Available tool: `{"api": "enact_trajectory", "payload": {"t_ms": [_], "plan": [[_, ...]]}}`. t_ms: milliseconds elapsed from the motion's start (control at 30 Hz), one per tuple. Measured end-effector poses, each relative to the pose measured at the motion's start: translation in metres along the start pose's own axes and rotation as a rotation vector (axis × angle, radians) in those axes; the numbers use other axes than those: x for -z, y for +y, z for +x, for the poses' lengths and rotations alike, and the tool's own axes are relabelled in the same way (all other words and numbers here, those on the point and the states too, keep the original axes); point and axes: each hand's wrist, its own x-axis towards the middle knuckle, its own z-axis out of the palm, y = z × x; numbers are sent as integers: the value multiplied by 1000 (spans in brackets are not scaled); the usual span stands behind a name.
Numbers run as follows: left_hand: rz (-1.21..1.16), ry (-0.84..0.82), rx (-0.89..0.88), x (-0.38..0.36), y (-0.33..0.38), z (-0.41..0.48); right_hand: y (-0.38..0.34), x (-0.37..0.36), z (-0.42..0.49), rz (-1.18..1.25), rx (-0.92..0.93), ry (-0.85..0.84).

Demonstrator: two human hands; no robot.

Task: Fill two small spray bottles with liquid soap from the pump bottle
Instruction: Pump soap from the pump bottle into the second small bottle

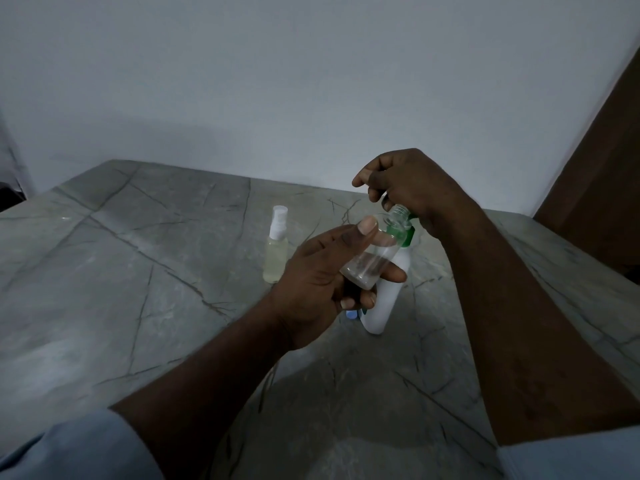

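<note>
The left hand [318, 282] held a small, clear, uncapped plastic bottle [372, 258], thumb laid along its upper side and fingers curled beneath. The bottle was tilted, its threaded mouth raised against the green pump head [405, 235] of a tall white plastic pump bottle [384, 299]; a little pale liquid appeared to lie at its base. The right hand [408, 181] sat over the pump head with fingers curled; its grip could not be determined. A second small spray bottle [275, 258], white-capped and holding yellowish liquid, stood upright on the grey veined stone table [138, 271], left of the pump bottle.
</note>
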Motion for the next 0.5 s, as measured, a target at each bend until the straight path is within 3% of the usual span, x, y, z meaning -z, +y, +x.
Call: {"api": "enact_trajectory", "payload": {"t_ms": [500], "plan": [[-4,-9,-6,0,-1,0,2,-2,1,-7,-38,-86]]}}
